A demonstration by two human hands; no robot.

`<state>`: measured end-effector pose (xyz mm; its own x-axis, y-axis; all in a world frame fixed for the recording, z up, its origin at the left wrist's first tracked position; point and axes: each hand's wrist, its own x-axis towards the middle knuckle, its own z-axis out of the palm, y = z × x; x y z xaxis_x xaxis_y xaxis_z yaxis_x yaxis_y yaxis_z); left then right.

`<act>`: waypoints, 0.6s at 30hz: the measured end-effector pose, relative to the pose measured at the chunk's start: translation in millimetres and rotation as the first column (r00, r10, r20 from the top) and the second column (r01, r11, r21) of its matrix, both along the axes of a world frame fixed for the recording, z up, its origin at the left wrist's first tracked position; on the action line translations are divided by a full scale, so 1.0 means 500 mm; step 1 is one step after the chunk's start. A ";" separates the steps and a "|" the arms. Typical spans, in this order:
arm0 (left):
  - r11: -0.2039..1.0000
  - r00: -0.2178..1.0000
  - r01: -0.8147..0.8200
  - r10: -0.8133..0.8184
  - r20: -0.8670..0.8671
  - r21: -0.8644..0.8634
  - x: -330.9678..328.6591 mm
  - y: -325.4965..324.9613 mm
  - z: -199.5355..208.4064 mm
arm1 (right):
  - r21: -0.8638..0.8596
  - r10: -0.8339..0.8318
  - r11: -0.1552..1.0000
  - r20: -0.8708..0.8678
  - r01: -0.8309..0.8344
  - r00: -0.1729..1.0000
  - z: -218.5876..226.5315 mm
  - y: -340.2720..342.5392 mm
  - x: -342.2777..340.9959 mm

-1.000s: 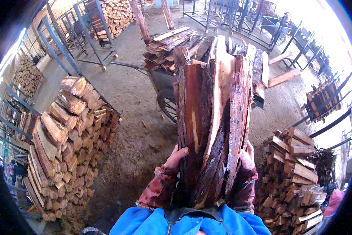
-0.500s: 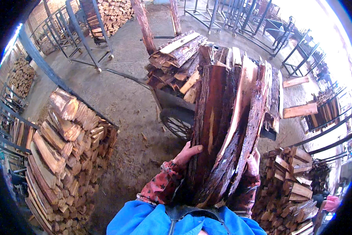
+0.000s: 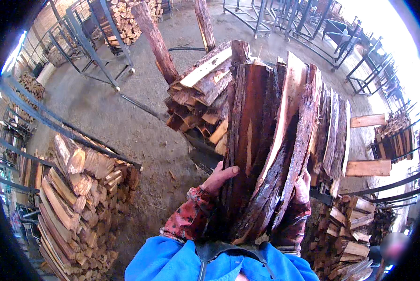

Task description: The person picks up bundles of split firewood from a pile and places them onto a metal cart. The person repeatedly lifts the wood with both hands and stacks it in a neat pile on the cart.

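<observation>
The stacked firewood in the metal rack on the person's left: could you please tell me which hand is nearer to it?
Left. The left hand grips the carried bundle of wood slabs on the side toward the firewood rack; the right hand is beyond the bundle.

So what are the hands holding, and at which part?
Both hold a bundle of split logs at its lower end: left hand and right hand on opposite sides.

Both hands, left hand point(image 3: 221, 177) and right hand point(image 3: 302, 188), clasped an upright bundle of split logs point(image 3: 270, 150) against the chest, near a loaded cart point(image 3: 203, 100).
</observation>
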<state>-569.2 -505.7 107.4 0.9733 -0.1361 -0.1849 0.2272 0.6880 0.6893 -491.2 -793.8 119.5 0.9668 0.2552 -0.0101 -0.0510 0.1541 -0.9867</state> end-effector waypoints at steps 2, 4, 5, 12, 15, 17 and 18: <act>1.000 1.000 -0.004 0.004 -0.002 0.019 0.043 0.019 0.035 | 0.013 -0.014 1.000 -0.006 0.014 1.000 0.004 0.019 0.039; 0.999 0.999 -0.046 0.046 0.023 0.026 0.096 0.039 0.044 | 0.011 -0.045 0.999 0.011 0.045 0.999 0.001 0.038 0.079; 0.998 0.997 -0.064 0.063 0.034 0.029 0.124 0.051 0.051 | 0.019 -0.052 0.998 0.031 0.052 0.998 0.003 0.052 0.104; 0.990 0.988 0.143 -0.143 -0.050 -0.001 0.338 0.171 0.088 | 0.009 -0.204 0.979 0.021 0.204 0.979 -0.029 0.105 0.260; 0.983 0.985 0.170 -0.171 0.007 0.074 0.458 0.184 0.105 | -0.027 -0.207 0.978 -0.050 0.206 0.977 -0.060 0.091 0.362; 0.947 0.985 0.122 -0.153 0.085 0.296 0.569 0.214 0.065 | -0.110 -0.190 0.976 -0.008 0.188 0.982 0.003 0.171 0.414; 0.812 0.995 -0.007 -0.050 0.082 0.584 0.634 0.230 0.046 | -0.111 -0.185 0.977 -0.007 0.184 0.983 -0.002 0.189 0.448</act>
<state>-252.0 -390.8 130.2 0.9875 -0.0519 -0.1490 0.1551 0.1457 0.9771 -267.2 -699.4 118.4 0.9966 0.0689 -0.0452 -0.0489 0.0533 -0.9974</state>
